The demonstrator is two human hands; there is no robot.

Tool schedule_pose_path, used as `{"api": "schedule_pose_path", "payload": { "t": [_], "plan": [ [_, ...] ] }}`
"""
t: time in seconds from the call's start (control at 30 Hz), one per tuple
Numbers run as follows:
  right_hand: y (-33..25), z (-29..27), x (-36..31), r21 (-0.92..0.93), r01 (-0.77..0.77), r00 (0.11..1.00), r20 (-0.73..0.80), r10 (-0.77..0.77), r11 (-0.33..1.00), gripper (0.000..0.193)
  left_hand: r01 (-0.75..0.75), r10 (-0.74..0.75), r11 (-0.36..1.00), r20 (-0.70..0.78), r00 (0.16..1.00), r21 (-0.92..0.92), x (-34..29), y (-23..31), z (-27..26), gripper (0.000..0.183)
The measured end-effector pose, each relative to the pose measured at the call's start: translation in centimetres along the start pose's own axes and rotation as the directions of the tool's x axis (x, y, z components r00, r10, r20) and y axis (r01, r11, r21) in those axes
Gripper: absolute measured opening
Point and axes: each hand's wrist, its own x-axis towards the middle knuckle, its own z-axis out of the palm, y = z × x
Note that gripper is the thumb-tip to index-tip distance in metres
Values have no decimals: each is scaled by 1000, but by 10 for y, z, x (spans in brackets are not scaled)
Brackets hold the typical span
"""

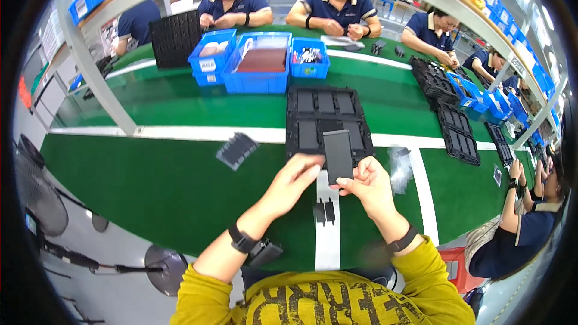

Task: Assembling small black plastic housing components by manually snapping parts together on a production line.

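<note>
A flat, black rectangular panel [338,155] is tilted up over the near edge of a black compartment tray [295,108]. My right hand [370,185] grips the panel at its lower right corner, thumb on the front face. Close to the panel's left edge is my left hand [292,185]; its fingertips are smeared by motion, and whether they touch the panel is unclear. Similar dark panels sit in the tray's compartments. Just below the panel, small black strips [324,212] lie on the white line of the green table [180,186].
Dark strips on clear film [238,149] lie left of my hands, a clear plastic pile [400,170] to the right. Blue bins [257,81] stand beyond the tray. More black trays [457,135] are at right. Co-workers sit across the table and at right. A post [99,78] rises at left.
</note>
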Motion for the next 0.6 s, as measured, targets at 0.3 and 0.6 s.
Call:
{"api": "schedule_pose_path", "payload": {
  "t": [0.3, 0.6],
  "plan": [
    [7, 10, -8, 34, -94, 987, 133, 88, 995, 29, 54, -77, 979, -112, 991, -195, 10, 32, 38, 30],
    [10, 9, -23, 91, -177, 966, 206, 156, 980, 21, 391, -279, 693, 274, 920, -606, 0, 26, 42, 70]
  ]
}}
